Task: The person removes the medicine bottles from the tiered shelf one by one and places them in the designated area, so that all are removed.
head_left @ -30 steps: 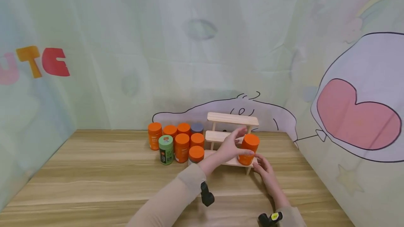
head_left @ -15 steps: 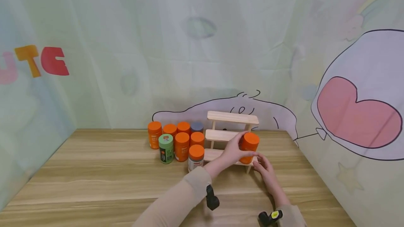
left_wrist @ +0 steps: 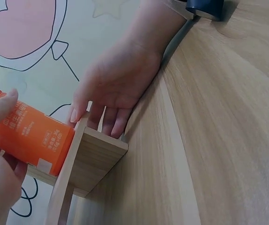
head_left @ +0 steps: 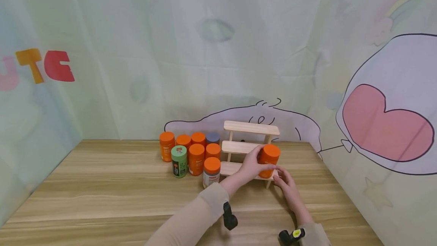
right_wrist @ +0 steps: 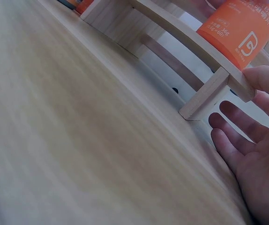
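Note:
An orange bottle (head_left: pixel 271 154) with an orange lid stands at the right end of the lowest tier of a three-tier wooden display rack (head_left: pixel 250 128). My left hand (head_left: pixel 250 169) holds it from the left, thumb across its front and fingers round the back. In the left wrist view the base of the bottle (left_wrist: pixel 37 136) meets the shelf board. My right hand (head_left: pixel 290 189) grips the right end of that lowest tier, just beside the bottle. The right wrist view has its thumb side against the board's corner, with the other fingers of the hand (right_wrist: pixel 261 136) curled below.
Left of the rack stands a group of bottles: several orange ones (head_left: pixel 196 160), a green one (head_left: pixel 179 162), a blue-grey-lidded one (head_left: pixel 213 138), and a grey one with an orange lid (head_left: pixel 212 170) near my left forearm. A printed curtain (head_left: pixel 136 67) hangs behind the wooden table (head_left: pixel 102 189).
My left hand's raised fingers have come down and wrapped round the back of the orange bottle. The bottle and my right hand have hardly moved.

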`<state>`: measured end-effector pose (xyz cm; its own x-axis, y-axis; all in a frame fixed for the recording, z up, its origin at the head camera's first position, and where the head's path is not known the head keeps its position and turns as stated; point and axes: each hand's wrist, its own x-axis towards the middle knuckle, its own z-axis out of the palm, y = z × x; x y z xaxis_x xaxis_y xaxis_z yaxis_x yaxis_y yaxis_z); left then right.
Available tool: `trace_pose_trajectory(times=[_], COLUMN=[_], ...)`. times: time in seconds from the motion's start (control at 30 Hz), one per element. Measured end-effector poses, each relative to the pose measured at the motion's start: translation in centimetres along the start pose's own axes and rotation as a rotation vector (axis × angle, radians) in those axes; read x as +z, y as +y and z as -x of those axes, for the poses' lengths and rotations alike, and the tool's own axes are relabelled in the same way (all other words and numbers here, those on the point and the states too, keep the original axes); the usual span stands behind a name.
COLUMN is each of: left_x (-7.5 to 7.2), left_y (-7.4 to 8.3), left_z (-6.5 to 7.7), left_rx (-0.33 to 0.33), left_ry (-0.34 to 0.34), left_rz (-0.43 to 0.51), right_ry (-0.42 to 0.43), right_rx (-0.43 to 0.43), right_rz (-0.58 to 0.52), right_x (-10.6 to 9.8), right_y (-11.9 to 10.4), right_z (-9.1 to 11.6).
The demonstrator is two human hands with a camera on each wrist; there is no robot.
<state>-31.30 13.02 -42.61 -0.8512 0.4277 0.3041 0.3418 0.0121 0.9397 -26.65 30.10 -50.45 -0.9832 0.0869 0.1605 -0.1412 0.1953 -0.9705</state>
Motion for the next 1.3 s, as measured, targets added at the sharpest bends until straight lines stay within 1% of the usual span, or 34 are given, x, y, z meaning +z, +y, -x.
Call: trace_pose_trajectory(times=[0.2,0.37,0.53,0.77,0.83,0.93,1.07,1.3], left_x=[0.2,0.1,-0.3,-1.3,-1.7,-2.4,-3.6,-6.2], left_y=[0.2,0.1,0.3,1.2,1.5,2.0,2.5,3.4], left_z=[0.2,0.3,0.4,0.6,0.7,0.9,1.2,1.7], left_rx=[-0.024,-0.032,-0.042,-0.066,-0.064,-0.042,-0.012,0.052], left_ry=[0.046,0.073,0.081,0.073,0.065,0.061,0.067,0.121], left_rz=[0.002,-0.008,-0.003,-0.002,0.0,0.002,0.001,-0.03], right_ry=[0.002,0.01,-0.01,-0.035,-0.03,-0.017,-0.008,0.008], right_rx=[-0.013,-0.012,-0.007,0.007,0.0,-0.012,-0.028,-0.061], right_rz=[-0.001,0.001,-0.003,-0.001,-0.003,0.0,-0.004,-0.021], right_x=[0.1,0.2,0.1,-0.1,0.0,0.0,0.0,0.1], right_y=[0.0,0.1,0.1,0.2,0.2,0.4,0.5,0.4], right_z=[0.0,0.0,0.0,0.0,-0.1,-0.1,-0.1,-0.2])
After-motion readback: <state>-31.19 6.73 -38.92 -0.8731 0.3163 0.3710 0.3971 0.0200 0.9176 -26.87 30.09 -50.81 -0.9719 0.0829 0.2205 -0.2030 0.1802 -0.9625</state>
